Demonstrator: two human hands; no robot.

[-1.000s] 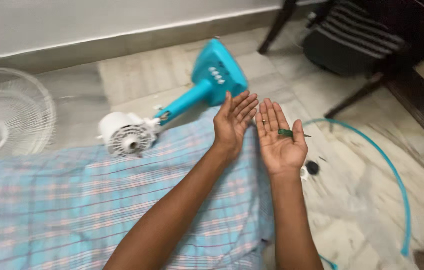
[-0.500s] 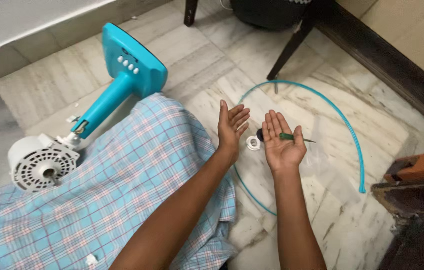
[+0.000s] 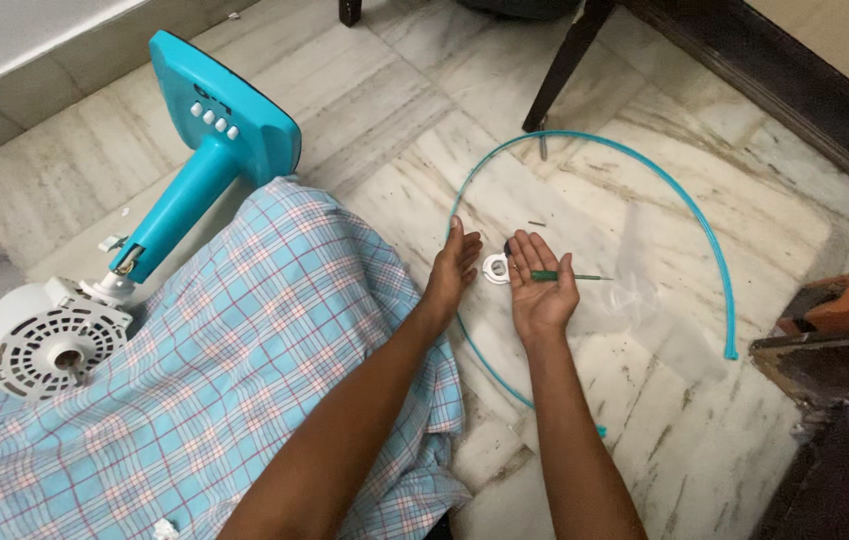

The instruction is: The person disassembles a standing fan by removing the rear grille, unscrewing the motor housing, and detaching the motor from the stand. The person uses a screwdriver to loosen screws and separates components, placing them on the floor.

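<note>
Partly hidden: the white plastic ring (image 3: 496, 268) sits on the marble floor (image 3: 645, 400) between the two hands, its left edge tucked behind the left hand's fingertips; a small dark piece just above it at the right fingertips is too small to identify. The turquoise hoop (image 3: 645, 165) is cut by both forearms, and its lower arc passes under them. A crumpled clear plastic film (image 3: 635, 295) beside the right hand is hard to read against the pale floor. The chair leg (image 3: 560, 65) and the dark wooden edge at right run out of frame. The fan base (image 3: 220, 105) and white motor housing (image 3: 50, 340) lie on their side, the stem partly covered by the checked cloth (image 3: 245, 380). Pose: right hand (image 3: 540, 285) palm up, fingers spread and flat, grip apart, with a small green-handled screwdriver (image 3: 555, 275) lying loose across the palm, its thin shaft poking out past the little-finger edge. Left hand (image 3: 453, 270) held edge-on, fingers straight and together, grip apart, holding nothing, fingertips close beside the ring.
</note>
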